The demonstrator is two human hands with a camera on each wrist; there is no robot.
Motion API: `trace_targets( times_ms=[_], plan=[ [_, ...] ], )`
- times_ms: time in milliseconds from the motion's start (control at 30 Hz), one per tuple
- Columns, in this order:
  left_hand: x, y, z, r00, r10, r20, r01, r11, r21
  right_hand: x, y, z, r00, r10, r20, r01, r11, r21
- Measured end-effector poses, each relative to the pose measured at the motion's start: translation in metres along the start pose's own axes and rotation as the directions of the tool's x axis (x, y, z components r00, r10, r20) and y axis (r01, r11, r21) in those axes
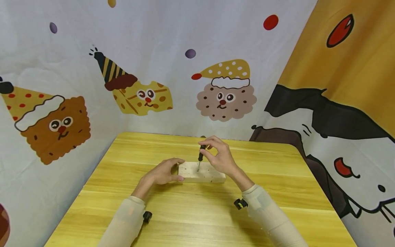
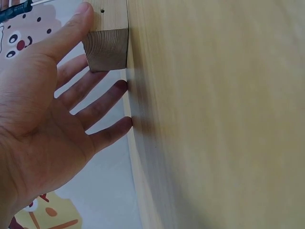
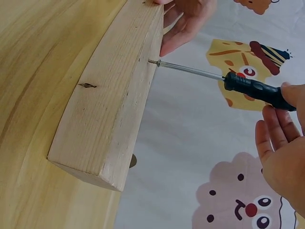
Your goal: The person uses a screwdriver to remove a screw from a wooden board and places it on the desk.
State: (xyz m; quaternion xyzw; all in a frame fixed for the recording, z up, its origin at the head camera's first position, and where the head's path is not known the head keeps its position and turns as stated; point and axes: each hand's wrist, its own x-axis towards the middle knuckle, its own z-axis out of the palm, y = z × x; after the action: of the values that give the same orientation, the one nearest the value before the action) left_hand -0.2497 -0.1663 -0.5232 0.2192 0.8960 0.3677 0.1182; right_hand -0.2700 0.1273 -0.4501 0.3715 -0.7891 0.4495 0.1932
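A pale wooden block [image 1: 202, 176] with small holes in its top lies lengthwise on the table. My left hand [image 1: 163, 172] holds its left end, thumb [image 2: 76, 24] on the near side and fingers reaching round the far side. The lower fingers are spread, their tips at the tabletop. Above the block, my right hand [image 1: 221, 157] pinches the dark handle of a screwdriver [image 3: 252, 89] between thumb and fingers. The screwdriver stands nearly upright, its shaft pointing down. At its tip a small screw [image 3: 152, 62] sticks up partway out of the block's top face.
The yellow wood-grain table [image 1: 185, 212] extends around the block on all sides. Behind it hangs a white cloth [image 1: 154, 41] printed with cartoon figures, with an orange and black print on the right. Small black devices [image 1: 240, 203] are worn at both wrists.
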Motion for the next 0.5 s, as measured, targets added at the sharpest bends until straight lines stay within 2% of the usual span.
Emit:
trace_targets(
  times_ms=[500],
  plan=[
    [-0.0004,-0.0002,-0.0002,1.0,0.004,0.0,-0.004,1.0,0.001,-0.0009,-0.0025,-0.0011,1.0,0.01,0.014,-0.01,1.0,-0.007]
  ],
)
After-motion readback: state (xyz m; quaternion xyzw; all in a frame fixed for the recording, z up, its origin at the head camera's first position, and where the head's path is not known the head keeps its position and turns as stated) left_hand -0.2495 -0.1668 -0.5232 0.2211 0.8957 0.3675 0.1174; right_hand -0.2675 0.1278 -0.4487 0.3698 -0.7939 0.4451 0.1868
